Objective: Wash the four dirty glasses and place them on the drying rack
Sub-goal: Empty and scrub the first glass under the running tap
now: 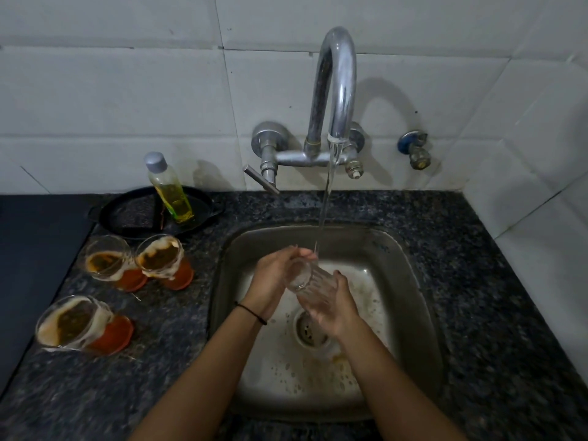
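Both hands are closed round a clear ribbed glass (304,278), held tilted over the steel sink (222,281): the left hand (275,272) is curled at its rim, the right hand (331,308) wrapped under its base. Water from the chrome tap (339,97) falls beside the rim. Left of the sink, three froth-stained glasses (106,261) (160,256) (71,324) are seen near a yellow-liquid bottle (170,192) in a black pan (127,214). The glass's base is hidden by the fingers.

Glass (310,278) bottom inside right hand (331,305)
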